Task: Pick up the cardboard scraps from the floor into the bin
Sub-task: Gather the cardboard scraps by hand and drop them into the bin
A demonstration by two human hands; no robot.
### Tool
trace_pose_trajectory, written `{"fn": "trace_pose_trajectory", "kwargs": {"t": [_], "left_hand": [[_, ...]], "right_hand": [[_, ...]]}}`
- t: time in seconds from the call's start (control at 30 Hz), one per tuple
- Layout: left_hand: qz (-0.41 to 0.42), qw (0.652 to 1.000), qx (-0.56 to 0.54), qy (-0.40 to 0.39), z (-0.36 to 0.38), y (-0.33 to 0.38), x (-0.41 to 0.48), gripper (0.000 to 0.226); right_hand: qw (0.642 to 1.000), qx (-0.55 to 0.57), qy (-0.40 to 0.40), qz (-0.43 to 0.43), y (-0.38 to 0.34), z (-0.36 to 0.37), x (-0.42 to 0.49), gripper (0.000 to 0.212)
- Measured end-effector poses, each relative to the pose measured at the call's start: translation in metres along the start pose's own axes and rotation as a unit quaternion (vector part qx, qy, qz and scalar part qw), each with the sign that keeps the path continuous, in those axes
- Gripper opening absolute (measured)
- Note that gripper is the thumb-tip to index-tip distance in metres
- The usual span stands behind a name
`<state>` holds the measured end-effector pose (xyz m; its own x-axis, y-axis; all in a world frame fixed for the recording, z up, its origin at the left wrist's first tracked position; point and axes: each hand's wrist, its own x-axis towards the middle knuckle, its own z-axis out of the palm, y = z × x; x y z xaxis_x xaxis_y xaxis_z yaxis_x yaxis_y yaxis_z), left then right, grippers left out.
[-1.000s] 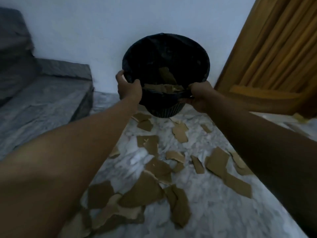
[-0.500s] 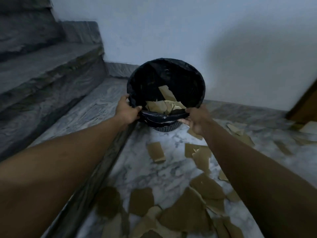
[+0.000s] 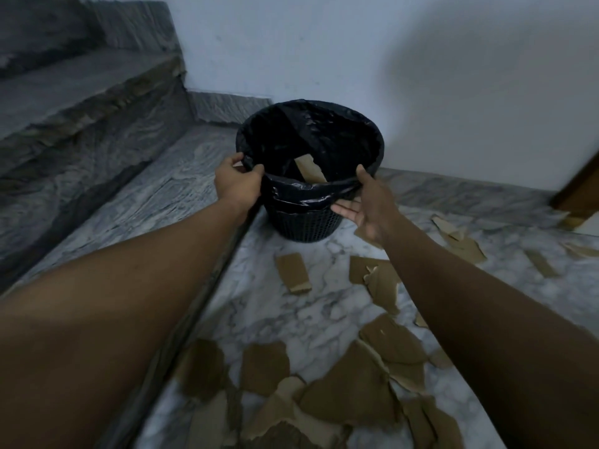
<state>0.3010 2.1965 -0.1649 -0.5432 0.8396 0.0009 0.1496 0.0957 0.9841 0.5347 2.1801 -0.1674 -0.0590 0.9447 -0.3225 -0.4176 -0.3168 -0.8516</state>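
Note:
A black mesh bin (image 3: 306, 222) lined with a black plastic bag stands upright on the marble floor near the wall. A cardboard scrap (image 3: 309, 170) shows inside it. My left hand (image 3: 235, 184) pinches the bag's rim on the bin's left side. My right hand (image 3: 366, 205) is at the bin's right side with fingers spread, its thumb touching the rim. Several brown cardboard scraps (image 3: 293, 273) lie scattered on the floor in front of the bin and to its right, with a bigger heap (image 3: 350, 390) near me.
Grey stone stair steps (image 3: 97, 92) rise on the left, with a low step edge (image 3: 207, 306) running alongside the scraps. A white wall (image 3: 421, 76) stands behind the bin. A wooden door corner (image 3: 580, 189) shows at the far right.
The bin came down from a tilted, lifted hold and now stands upright on the floor. My right hand has let go and opened; my left still holds the rim.

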Motion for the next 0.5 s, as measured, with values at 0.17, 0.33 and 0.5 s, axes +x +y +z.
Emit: {"fn": "trace_pose_trajectory", "kwargs": {"t": [0.17,0.33,0.5], "left_hand": [[-0.041,0.998,-0.027,-0.035,-0.009,0.011,-0.015,0.056],[-0.034,0.988,0.145,-0.044,-0.034,0.023,-0.038,0.076],[0.079,0.922,0.342,-0.164,-0.06,-0.019,-0.102,0.045]], "right_hand": [[0.998,-0.064,0.0,-0.001,-0.006,0.004,-0.02,0.058],[0.972,-0.22,0.067,-0.04,0.0,0.006,-0.054,0.052],[0.883,-0.466,0.044,-0.011,0.068,0.0,-0.094,0.05]]}}
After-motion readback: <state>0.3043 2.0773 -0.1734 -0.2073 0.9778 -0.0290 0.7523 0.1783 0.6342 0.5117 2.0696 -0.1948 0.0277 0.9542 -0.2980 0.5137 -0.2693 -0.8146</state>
